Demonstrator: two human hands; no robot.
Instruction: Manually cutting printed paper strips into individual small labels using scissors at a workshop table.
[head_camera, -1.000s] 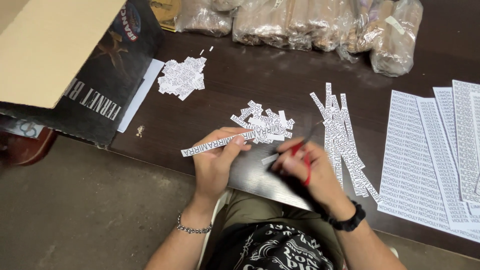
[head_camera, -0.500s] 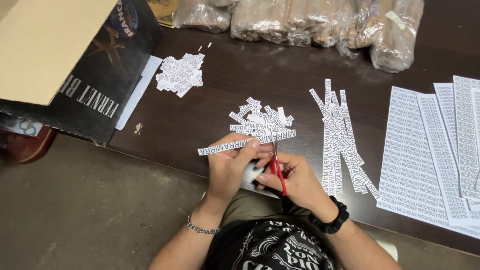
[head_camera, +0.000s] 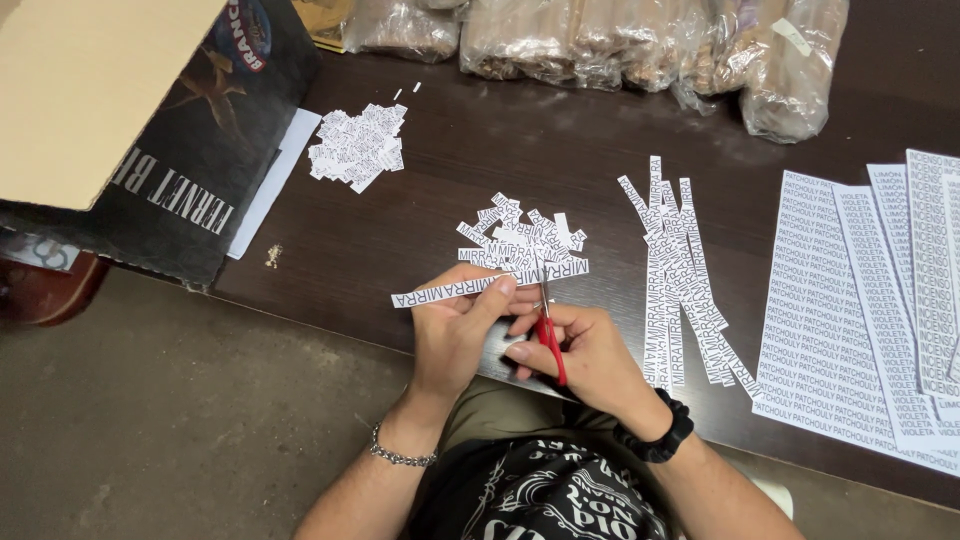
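With the left hand (head_camera: 455, 335) pinching the printed paper strip (head_camera: 450, 291) over the worktop (head_camera: 480, 150) edge and the right hand (head_camera: 590, 360) gripping red scissors (head_camera: 547, 325), a skewed cut could nick the fingertips.

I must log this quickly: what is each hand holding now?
Left hand: closed on a printed paper strip.
Right hand: closed on red-handled scissors.

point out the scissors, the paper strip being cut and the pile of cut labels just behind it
scissors (head_camera: 549, 340): head view, on the red handle in the right hand.
paper strip (head_camera: 440, 293): head view, on its free left part beside the left thumb.
pile of cut labels (head_camera: 520, 235): head view, on the middle of the heap.
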